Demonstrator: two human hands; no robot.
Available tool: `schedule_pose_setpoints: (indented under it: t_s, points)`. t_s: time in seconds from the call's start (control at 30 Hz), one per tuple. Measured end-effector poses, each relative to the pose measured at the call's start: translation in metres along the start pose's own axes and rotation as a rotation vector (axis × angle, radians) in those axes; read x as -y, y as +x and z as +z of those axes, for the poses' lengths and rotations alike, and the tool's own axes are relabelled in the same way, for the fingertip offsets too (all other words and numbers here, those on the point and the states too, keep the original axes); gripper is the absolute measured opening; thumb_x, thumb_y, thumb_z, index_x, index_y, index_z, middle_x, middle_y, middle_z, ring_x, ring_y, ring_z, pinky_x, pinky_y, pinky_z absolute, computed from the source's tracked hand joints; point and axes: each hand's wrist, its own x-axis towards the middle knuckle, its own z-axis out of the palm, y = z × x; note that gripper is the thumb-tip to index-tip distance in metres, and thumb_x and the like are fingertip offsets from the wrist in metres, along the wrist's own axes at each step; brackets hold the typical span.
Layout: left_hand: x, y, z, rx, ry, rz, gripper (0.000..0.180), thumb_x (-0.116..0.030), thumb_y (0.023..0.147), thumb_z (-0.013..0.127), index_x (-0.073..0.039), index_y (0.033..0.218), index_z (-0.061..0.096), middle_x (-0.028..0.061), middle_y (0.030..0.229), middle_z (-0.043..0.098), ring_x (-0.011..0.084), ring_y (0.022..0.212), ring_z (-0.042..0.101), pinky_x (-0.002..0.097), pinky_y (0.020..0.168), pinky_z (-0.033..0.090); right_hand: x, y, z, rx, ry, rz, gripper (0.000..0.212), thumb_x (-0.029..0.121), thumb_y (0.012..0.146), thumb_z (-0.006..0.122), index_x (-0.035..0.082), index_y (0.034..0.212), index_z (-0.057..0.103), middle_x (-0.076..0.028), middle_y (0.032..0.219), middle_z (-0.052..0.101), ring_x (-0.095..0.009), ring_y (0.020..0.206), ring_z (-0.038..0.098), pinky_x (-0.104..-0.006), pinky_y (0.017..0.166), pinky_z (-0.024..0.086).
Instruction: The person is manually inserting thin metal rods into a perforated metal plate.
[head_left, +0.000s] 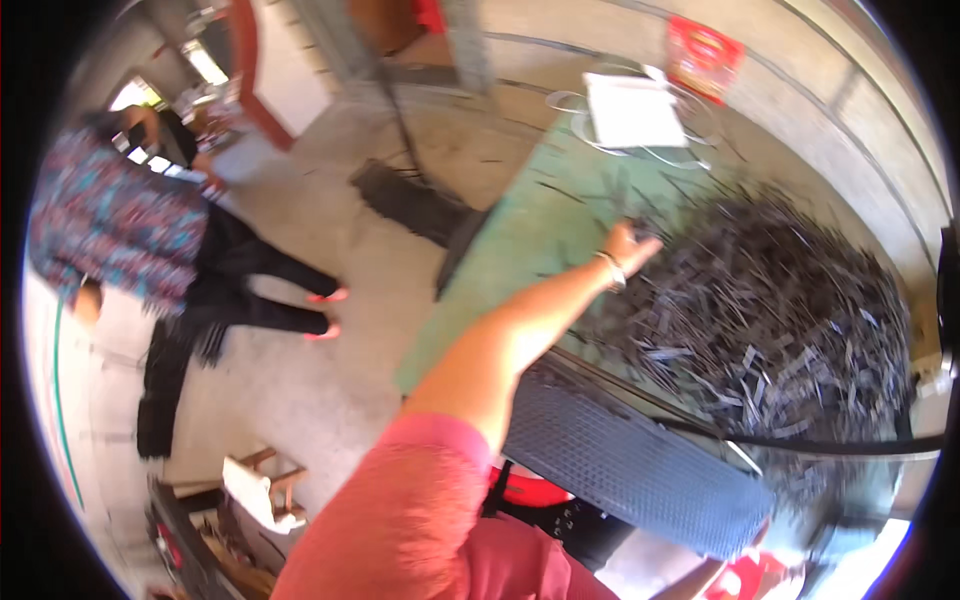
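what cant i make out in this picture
- Left hand, head view: blurred, so whether it holds any dark strips is unclear.
- Right hand, head view: mostly hidden by the end of the grey panel, so its grip is unclear.
- Green table, head view: partly covered by the strip pile.
- Person farther back, head view: largely hidden by the person in the patterned shirt.

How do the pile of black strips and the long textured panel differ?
The pile of black strips is a loose, jumbled heap, while the textured panel is one long, broad piece. The pile's strips point every way; the panel's surface pattern repeats regularly. The pile looks mostly black, the panel more bluish-grey. Both are dark-toned.
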Motion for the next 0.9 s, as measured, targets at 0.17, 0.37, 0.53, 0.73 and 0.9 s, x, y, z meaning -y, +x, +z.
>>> schedule_pose_setpoints:
  t_s: [0.17,0.37,0.53,0.73,0.9]
  points:
    - [-0.051,0.024,0.012,0.399,-0.512,-0.246,0.021,-0.011,0.075,0.071,0.000,0.089,0.060,0.0062,0.073,0.064,0.0144,0.060,0.062,0.0284,0.054,0.050,0.030,0.036,0.072,0.040,0.132,-0.016,0.042,0.023,0.095,0.039,0.001,0.131,0.042,-0.013,0.127,0.052,-0.024,0.114,0.053,-0.0393,0.098,0.043]
    - [-0.063,0.028,-0.002,0.887,0.265,-0.652,0.012,-0.007,0.062,0.075,-0.001,0.061,0.065,0.0092,0.064,0.066,0.0156,0.058,0.064,0.0309,0.050,0.049,0.054,0.040,0.094,0.008,0.204,0.027,0.043,0.023,0.095,0.040,0.001,0.131,0.042,-0.013,0.127,0.053,-0.024,0.113,0.053,-0.0390,0.097,0.044]
    - [-0.062,0.035,-0.015,0.870,-0.416,-0.850,0.010,-0.003,0.067,0.070,0.003,0.074,0.066,0.0134,0.067,0.064,0.0196,0.060,0.063,0.0323,0.052,0.050,0.054,0.042,0.097,-0.035,0.251,0.066,0.043,0.024,0.095,0.040,0.001,0.131,0.043,-0.014,0.127,0.053,-0.024,0.113,0.053,-0.0388,0.097,0.045]
    - [-0.071,0.020,-0.017,0.806,-0.041,-0.708,0.013,-0.014,0.070,0.076,-0.004,0.076,0.069,0.0050,0.069,0.066,0.0147,0.059,0.062,0.0265,0.053,0.050,0.024,-0.002,-0.008,-0.229,0.153,0.170,0.043,0.024,0.094,0.041,0.001,0.131,0.043,-0.014,0.126,0.053,-0.025,0.112,0.054,-0.0386,0.096,0.045]
    - [-0.057,0.017,-0.038,0.734,-0.130,-0.614,0.020,-0.015,0.075,0.076,0.000,0.079,0.063,0.0075,0.070,0.064,0.0145,0.054,0.059,0.0275,0.051,0.051,0.121,0.007,-0.008,-0.321,0.768,0.315,0.022,0.023,0.092,0.057,0.006,0.079,0.058,0.001,0.074,0.057,-0.009,0.064,0.051,-0.0249,0.057,0.043]
